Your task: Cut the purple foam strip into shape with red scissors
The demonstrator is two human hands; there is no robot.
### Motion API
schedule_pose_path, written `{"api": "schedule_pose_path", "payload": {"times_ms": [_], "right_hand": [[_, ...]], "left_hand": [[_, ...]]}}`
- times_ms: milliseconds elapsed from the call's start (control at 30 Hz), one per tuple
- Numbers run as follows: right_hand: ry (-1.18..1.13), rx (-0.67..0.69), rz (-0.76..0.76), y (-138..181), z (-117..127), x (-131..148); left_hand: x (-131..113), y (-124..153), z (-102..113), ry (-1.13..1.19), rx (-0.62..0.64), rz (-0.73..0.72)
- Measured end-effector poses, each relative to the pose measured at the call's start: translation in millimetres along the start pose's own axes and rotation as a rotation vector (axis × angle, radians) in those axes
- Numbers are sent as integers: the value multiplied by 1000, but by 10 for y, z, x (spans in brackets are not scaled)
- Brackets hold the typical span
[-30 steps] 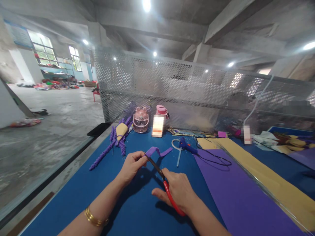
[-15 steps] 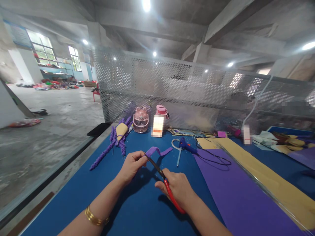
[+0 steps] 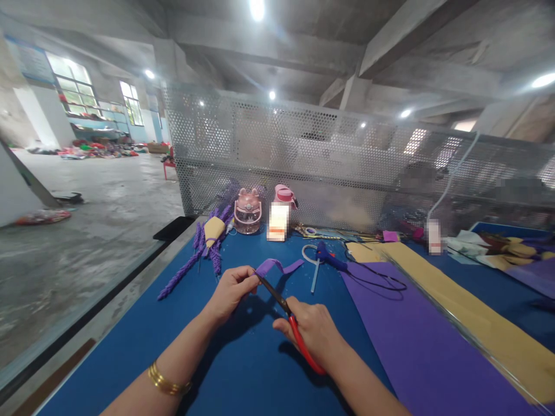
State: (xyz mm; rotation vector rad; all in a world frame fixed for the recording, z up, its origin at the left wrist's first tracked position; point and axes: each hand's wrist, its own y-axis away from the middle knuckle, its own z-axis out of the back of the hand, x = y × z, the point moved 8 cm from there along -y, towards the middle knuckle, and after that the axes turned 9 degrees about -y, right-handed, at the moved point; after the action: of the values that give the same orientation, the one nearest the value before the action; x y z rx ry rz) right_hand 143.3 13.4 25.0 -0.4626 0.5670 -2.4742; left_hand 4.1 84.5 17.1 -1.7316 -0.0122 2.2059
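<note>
The purple strip (image 3: 265,267) arches, flat and wavy; the left grip (image 3: 235,292) pinches its end; the right grip (image 3: 314,329) wraps red-handled, dark-bladed scissors (image 3: 302,346).

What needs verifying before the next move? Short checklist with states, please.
1. Left hand pinching the narrow, curling purple strip: ok.
2. Right hand holding the red-handled scissors with dark metal blades: ok.
3. Blade tips well clear of left fingertips: not ok, right beside them.
4. Blades fully closed: cannot tell.
5. Blue pistol-shaped glue gun apart from both hands: ok.
</note>
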Motion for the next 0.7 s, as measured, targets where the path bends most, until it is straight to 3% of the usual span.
{"api": "schedule_pose_path", "payload": {"times_ms": [367,700], "right_hand": [[-45,97,-94,10,-22,-29],[-86,99,-61,14,-59,-41]], "left_hand": [[-73,8,-23,-46,71,-35],[-3,7,-46,-51,128,26]]}}
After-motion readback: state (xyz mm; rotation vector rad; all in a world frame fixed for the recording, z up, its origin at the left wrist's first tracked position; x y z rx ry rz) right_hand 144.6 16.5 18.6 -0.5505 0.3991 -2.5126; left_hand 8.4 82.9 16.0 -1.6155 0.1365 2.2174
